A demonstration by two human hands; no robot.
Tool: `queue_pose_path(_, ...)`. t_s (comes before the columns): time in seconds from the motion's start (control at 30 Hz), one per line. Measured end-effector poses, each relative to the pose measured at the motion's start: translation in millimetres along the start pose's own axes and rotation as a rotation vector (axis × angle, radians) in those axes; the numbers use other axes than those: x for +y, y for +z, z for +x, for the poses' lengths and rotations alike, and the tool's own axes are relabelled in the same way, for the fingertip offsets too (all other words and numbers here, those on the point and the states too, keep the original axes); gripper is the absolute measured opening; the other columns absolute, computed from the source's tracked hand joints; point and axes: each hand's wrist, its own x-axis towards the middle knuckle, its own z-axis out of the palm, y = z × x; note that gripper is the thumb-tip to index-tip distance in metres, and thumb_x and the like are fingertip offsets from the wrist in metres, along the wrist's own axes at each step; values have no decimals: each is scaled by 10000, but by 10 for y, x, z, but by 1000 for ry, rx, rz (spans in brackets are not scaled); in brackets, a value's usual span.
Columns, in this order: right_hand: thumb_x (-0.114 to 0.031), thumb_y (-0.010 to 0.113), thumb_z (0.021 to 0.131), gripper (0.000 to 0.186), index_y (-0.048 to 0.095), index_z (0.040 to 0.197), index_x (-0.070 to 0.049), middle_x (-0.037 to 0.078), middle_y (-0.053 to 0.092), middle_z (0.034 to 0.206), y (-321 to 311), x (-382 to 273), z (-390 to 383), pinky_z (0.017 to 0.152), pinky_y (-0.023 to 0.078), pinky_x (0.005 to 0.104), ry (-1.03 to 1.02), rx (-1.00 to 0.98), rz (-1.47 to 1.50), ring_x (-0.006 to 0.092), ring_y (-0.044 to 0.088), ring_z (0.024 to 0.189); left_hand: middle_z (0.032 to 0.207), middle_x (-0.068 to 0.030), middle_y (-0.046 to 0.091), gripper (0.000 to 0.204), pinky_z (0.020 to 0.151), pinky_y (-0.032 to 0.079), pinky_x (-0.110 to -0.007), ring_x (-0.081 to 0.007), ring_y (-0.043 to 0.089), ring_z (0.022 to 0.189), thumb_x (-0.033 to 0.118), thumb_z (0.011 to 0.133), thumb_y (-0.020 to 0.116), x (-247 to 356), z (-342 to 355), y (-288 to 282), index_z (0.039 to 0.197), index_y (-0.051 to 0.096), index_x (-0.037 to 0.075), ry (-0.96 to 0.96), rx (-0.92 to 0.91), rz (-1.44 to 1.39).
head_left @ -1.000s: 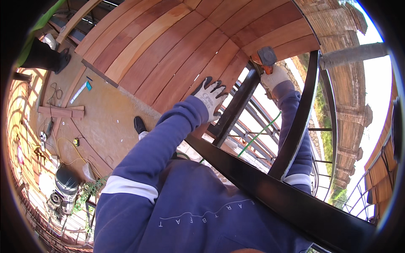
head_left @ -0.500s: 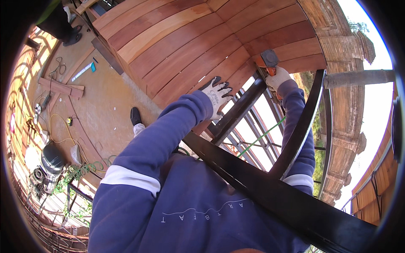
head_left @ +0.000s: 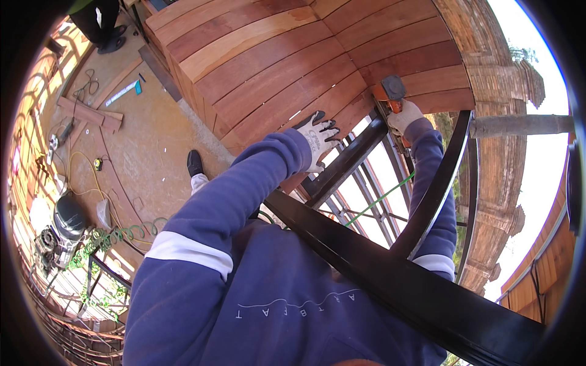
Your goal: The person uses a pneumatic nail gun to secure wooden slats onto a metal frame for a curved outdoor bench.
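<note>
My left hand (head_left: pixel 316 139) is gloved, its fingers spread on the reddish plank panel (head_left: pixel 268 82) near the lower edge of the boards. To its right, my gloved right hand (head_left: pixel 404 118) grips an orange tool with a grey top, looking like a nail gun (head_left: pixel 392 91), at the panel's lower right corner beside a dark steel beam (head_left: pixel 351 155). A curved black metal bar (head_left: pixel 436 195) crosses in front of my right forearm, joining a wide black member (head_left: pixel 342 256) across my body.
A person (head_left: pixel 94 27) stands at upper left. On the brown floor (head_left: pixel 146 146) lie offcuts (head_left: pixel 82 113), a tape measure (head_left: pixel 98 163), cords and a black machine (head_left: pixel 67 219) with a green coiled hose (head_left: pixel 122 235). A horizontal pole (head_left: pixel 519 125) crosses at right.
The view has shifted, so the panel sits farther right and the floor items higher in the picture. Both hands have stayed at the panel's edge, the right still gripping the tool.
</note>
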Motion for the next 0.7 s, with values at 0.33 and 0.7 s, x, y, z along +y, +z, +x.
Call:
queue_pose_path(0.33,-158,632,784,366,662,1124,-27,163,715,854,36,164,164,687,565,388,-12,-4,-91,275,731,746,1668,-129,272,836,1263,55,-552,-309,208,1554,612,922,552,14,-12,-51,1592,338,161,-2,-14,0)
queue_pose_path(0.7,-190,652,763,399,672,1090,38,208,734,917,-36,20,80,719,574,410,7,39,-204,337,743,822,1687,-108,230,860,1267,26,-544,-308,161,1568,645,908,535,43,3,-95,1598,329,175,-4,-33,14)
